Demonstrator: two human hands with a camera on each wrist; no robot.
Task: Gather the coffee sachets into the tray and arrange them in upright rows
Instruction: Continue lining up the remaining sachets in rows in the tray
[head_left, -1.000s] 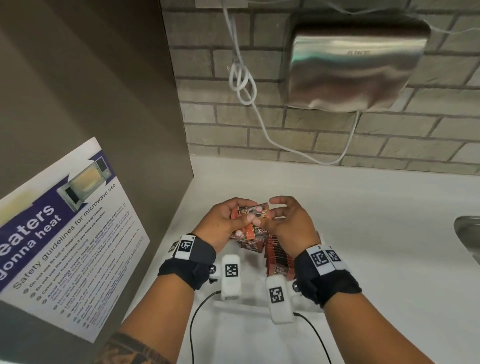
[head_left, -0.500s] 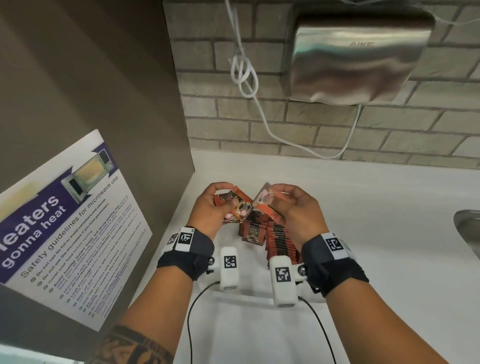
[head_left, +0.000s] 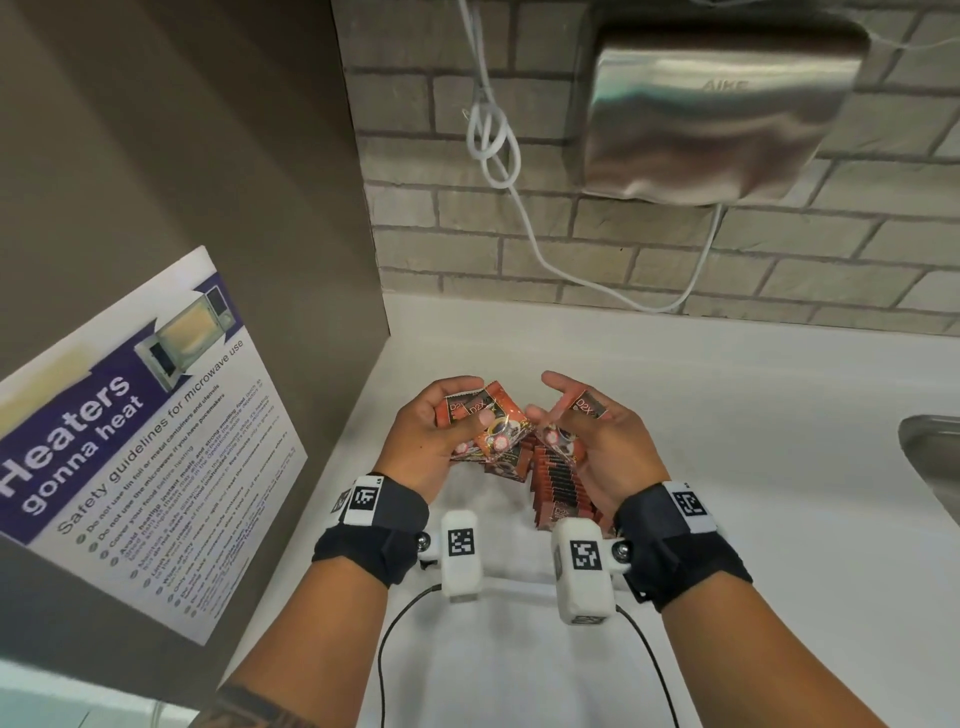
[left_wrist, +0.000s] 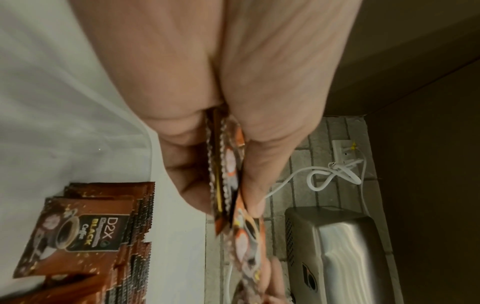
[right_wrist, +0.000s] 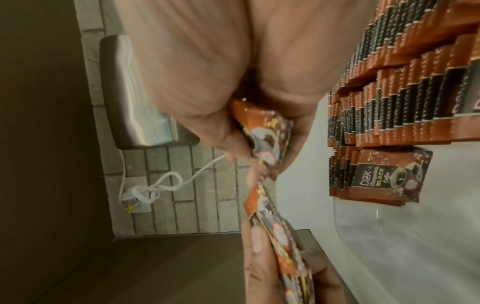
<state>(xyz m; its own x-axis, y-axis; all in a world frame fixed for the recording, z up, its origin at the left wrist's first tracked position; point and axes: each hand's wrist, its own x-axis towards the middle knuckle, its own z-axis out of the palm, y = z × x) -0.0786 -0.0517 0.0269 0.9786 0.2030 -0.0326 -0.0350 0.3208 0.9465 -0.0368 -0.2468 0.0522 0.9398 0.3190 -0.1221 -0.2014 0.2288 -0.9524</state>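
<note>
My left hand (head_left: 467, 402) grips a small fan of orange-brown coffee sachets (head_left: 491, 423) between thumb and fingers; in the left wrist view they show edge-on (left_wrist: 228, 185). My right hand (head_left: 558, 400) pinches a single sachet (head_left: 569, 423), which the right wrist view shows in close-up (right_wrist: 265, 144). Both hands hover just above the clear tray (right_wrist: 363, 226). Upright rows of sachets (head_left: 561, 488) stand in it, also visible below my left hand (left_wrist: 85, 236) and beside my right hand (right_wrist: 389, 102). The rest of the tray is hidden behind my wrists.
A white counter (head_left: 727, 415) runs to a brick wall with a steel hand dryer (head_left: 717, 109) and a looped white cable (head_left: 493, 140). A brown panel with a microwave poster (head_left: 130, 441) closes the left side. A metal sink edge (head_left: 935, 457) sits at far right.
The hands held one bunch of sachets together a second ago. They have drawn apart: the right hand now holds one sachet and the left keeps the rest.
</note>
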